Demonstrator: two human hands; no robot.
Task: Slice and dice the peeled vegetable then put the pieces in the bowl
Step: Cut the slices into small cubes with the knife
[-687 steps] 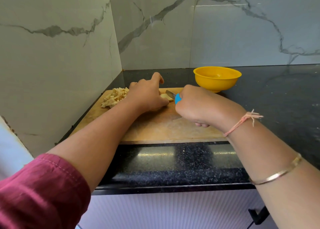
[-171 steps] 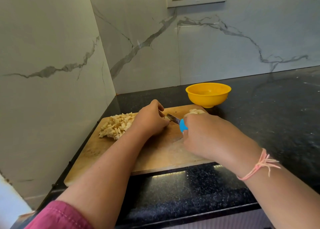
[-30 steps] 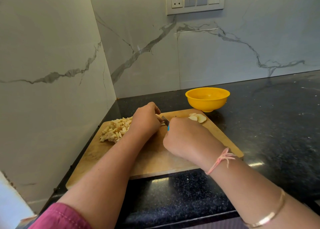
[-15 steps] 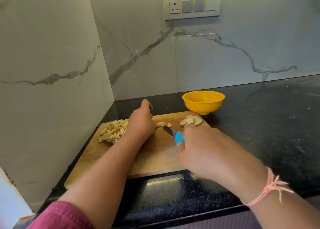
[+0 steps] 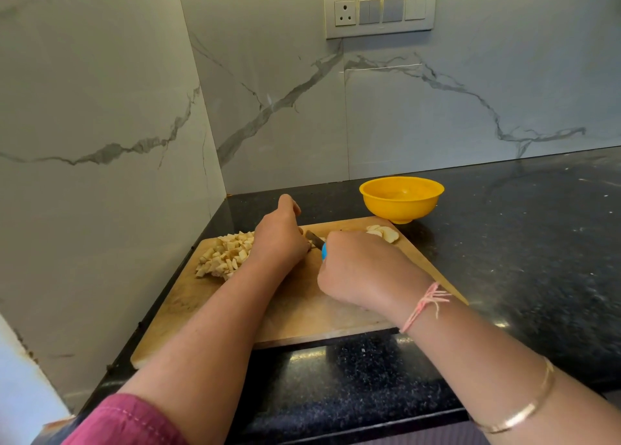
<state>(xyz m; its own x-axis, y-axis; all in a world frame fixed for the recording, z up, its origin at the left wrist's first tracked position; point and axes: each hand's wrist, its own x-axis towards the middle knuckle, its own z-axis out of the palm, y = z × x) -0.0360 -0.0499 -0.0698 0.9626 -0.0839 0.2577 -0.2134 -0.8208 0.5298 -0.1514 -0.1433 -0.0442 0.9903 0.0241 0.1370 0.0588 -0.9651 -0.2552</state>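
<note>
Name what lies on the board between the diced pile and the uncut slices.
Head view: the left hand, the knife and the right hand gripping it.
</note>
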